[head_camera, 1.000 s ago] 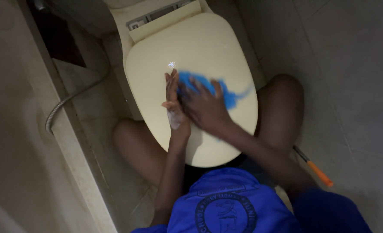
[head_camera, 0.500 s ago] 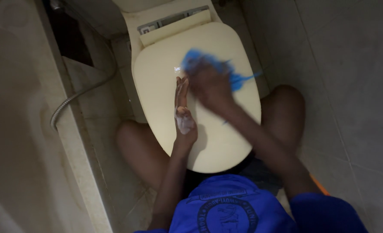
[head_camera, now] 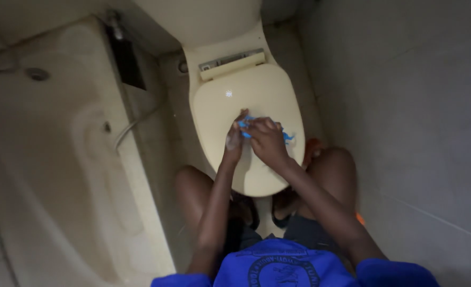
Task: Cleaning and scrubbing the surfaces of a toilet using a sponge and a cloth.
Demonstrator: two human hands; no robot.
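A cream toilet lid [head_camera: 246, 101] is closed in front of me. My right hand [head_camera: 267, 141] presses a blue scrubbing cloth [head_camera: 286, 137] onto the lid's middle; only scraps of blue show past the fingers. My left hand [head_camera: 234, 139] rests edge-on against the lid just left of the cloth, fingers straight and touching it, with white foam on the palm. My knees sit on either side of the bowl, and I wear a blue shirt.
A beige bathtub [head_camera: 44, 159] fills the left side, its rim [head_camera: 140, 186] close to my left knee, with a metal shower hose [head_camera: 132, 125] hanging beside it. The cistern [head_camera: 203, 18] is at the top. A grey tiled wall [head_camera: 405, 106] runs along the right. Something orange [head_camera: 360, 218] lies by my right leg.
The view has pulled back and higher, showing the tub and cistern. My right hand with the cloth moved up the lid and back toward the middle; my left hand stayed on the lid.
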